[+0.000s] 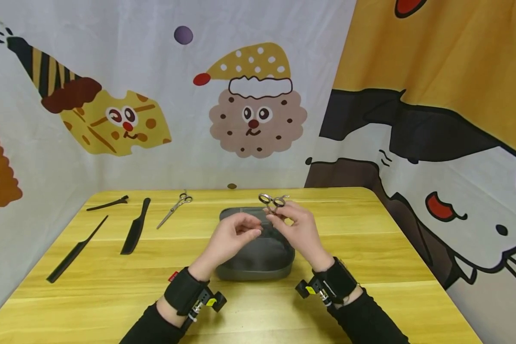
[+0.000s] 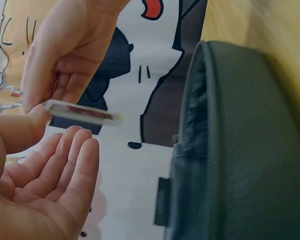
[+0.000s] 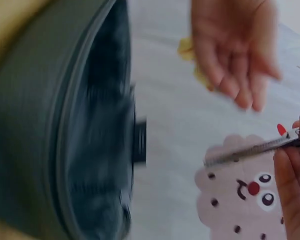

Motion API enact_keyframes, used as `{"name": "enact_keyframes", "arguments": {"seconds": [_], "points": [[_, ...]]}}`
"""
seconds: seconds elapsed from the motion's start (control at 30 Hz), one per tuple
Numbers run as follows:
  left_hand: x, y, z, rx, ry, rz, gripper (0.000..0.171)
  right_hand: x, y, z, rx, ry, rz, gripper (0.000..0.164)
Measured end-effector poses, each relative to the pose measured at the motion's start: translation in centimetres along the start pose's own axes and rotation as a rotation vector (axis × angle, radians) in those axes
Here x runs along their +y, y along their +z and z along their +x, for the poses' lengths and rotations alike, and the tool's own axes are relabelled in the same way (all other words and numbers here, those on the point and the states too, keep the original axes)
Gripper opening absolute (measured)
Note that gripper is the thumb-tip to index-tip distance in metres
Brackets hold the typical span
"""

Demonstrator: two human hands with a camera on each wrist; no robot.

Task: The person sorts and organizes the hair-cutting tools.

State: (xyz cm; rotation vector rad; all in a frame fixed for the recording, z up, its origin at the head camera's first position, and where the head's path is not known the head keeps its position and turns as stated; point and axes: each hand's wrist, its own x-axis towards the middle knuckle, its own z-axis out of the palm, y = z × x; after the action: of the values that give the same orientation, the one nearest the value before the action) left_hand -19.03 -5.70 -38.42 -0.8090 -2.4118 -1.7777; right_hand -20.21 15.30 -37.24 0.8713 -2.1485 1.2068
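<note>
Scissors (image 3: pixel 262 148), status: up in the air over the back part of the grey bag (image 1: pixel 254 274), neither down on the table (image 1: pixel 361 248) nor resting in the bag. R hand (image 1: pixel 298 227) has thumb + fingers clamped on them near the finger rings; blades stick out toward the L hand (image 1: pixel 234 234). L hand's thumb and fingers are apart, gently bent, w/ nothing held, near the scissors; right wrist view shows a gap btwn the two.

Done, as far as pics show: bag is unzipped, & 4 items lie spaced out on the table's left side: clip (image 1: pixel 112 204), tail comb (image 1: pixel 70 258), handled comb (image 1: pixel 133 234), 2nd scissors (image 1: pixel 175 207). All well apart from the bag, none touching another.

Left: pair in R hand has no resting spot yet, so I'd call it partway, prob. past halfway. Can't tell if anything else is in the bag; inside is dark, partly hidden. Blade edge looks toothed, but blurry, so unsure.
</note>
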Motion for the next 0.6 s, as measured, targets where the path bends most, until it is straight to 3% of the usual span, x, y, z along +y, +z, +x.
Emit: {"name": "enact_keyframes", "arguments": {"seconds": [0.1, 0.2, 0.33, 0.6], "points": [[0.3, -0.5, 0.0, 0.035, 0.003, -0.016, 0.025, 0.4, -0.6, 0.2, 0.048, -0.139, -0.201, 0.019], [0.6, -0.9, -0.1, 0.054, -0.004, -0.074, 0.028, 0.8, -1.0, 0.2, 0.05, -0.219, -0.332, 0.023], [0.9, -1.3, -0.1, 0.066, -0.013, -0.134, 0.033, 1.4, -1.4, 0.2, 0.025, -0.283, -0.42, 0.028], [1.7, -1.1, -0.1, 0.078, -0.101, -0.267, 0.036, 2.0, -1.4, 0.0, -0.018, -0.352, -0.503, 0.026]]}}
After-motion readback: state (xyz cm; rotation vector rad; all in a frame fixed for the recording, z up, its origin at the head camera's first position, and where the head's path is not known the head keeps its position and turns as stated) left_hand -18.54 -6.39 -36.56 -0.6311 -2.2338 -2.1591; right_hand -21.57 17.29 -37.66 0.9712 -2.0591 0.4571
